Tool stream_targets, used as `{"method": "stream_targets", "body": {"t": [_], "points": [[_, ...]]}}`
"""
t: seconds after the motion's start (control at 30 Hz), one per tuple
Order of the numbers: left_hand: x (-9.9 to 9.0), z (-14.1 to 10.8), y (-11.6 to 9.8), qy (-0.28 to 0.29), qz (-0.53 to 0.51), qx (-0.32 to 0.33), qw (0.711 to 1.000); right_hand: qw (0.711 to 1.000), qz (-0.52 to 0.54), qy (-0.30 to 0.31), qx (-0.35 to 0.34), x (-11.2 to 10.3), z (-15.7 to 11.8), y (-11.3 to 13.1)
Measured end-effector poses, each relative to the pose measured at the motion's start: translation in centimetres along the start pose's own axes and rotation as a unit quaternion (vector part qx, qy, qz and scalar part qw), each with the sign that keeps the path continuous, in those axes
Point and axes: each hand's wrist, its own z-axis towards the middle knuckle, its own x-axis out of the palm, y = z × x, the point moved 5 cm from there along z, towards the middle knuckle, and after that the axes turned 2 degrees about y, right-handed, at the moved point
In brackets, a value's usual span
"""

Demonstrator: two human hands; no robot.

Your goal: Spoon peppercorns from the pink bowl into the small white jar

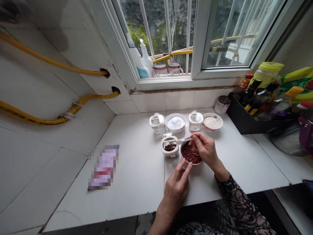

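My right hand (205,148) pinches the handle of a small white spoon (184,140) above a pink-rimmed bowl (192,153) of dark red peppercorn-like bits. The spoon's head points left, over the edge of an open white container (170,147) partly filled with similar bits. That container stands just left of the bowl, its clear lid tilted up at the back. Touching the bowl's near edge, my left hand (177,184) has its fingers apart and holds nothing.
Behind stand a lidded container (156,120), a bowl of white grains (175,122), another lidded container (195,121) and a bowl of pale powder (212,122). A black box of bottles (251,122) is at right, a blurred purple packet (104,168) at left.
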Motion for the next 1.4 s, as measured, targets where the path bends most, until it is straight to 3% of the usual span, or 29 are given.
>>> {"method": "stream_targets", "body": {"t": [0.17, 0.37, 0.6, 0.93, 1.17, 1.4], "points": [[-0.1, 0.0, 0.0, 0.001, 0.002, 0.000, 1.000, 0.997, -0.049, 0.019, 0.057, -1.2, 0.4, -1.3], [0.0, 0.0, 0.0, 0.009, 0.006, -0.003, 1.000, 0.985, -0.145, 0.066, 0.064, -0.1, 0.1, -1.9], [0.0, -0.1, 0.0, 0.009, 0.002, -0.004, 1.000, 0.985, -0.105, 0.077, 0.111, -0.2, 0.0, -2.5], [0.0, 0.0, -0.1, 0.002, 0.003, -0.002, 1.000, 0.987, -0.022, 0.040, 0.152, -0.9, 0.2, -2.7], [-0.1, 0.0, 0.0, 0.011, 0.003, -0.004, 1.000, 0.987, -0.098, 0.071, 0.102, -0.4, 0.1, -2.0], [-0.1, 0.0, 0.0, 0.006, 0.005, -0.005, 1.000, 0.987, -0.047, 0.086, 0.131, -0.1, -0.1, -2.3]]}}
